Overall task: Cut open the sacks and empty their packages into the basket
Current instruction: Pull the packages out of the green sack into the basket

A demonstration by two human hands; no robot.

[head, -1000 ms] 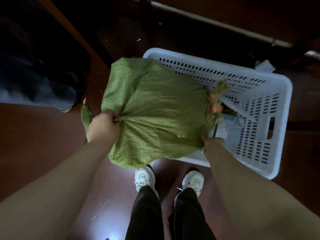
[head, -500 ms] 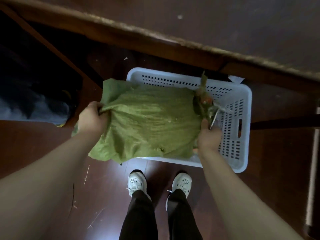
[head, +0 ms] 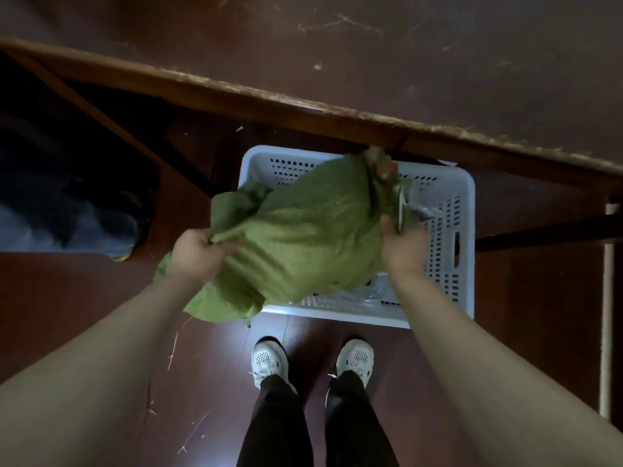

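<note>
A bulging green woven sack [head: 303, 237] lies tilted over the white perforated basket [head: 448, 237] on the floor. My left hand [head: 197, 252] grips a bunched fold at the sack's left end. My right hand [head: 403, 246] holds the sack's right side together with a thin metal blade, probably scissors [head: 401, 214]. The sack's frayed mouth [head: 381, 166], with orange scraps, points to the basket's far rim. Clear plastic packages [head: 374, 291] show in the basket beside and under the sack.
A dark wooden table [head: 404, 79] overhangs the basket's far side, its worn edge running diagonally. A dark bundle [head: 67, 210] lies on the floor at the left. My two white shoes [head: 269, 360] stand just in front of the basket. A pale pole [head: 606, 298] rises at right.
The sack has turned so its mouth points farther away and up toward the table edge. My left hand has shifted right and lower, and packages now show at the basket's near side.
</note>
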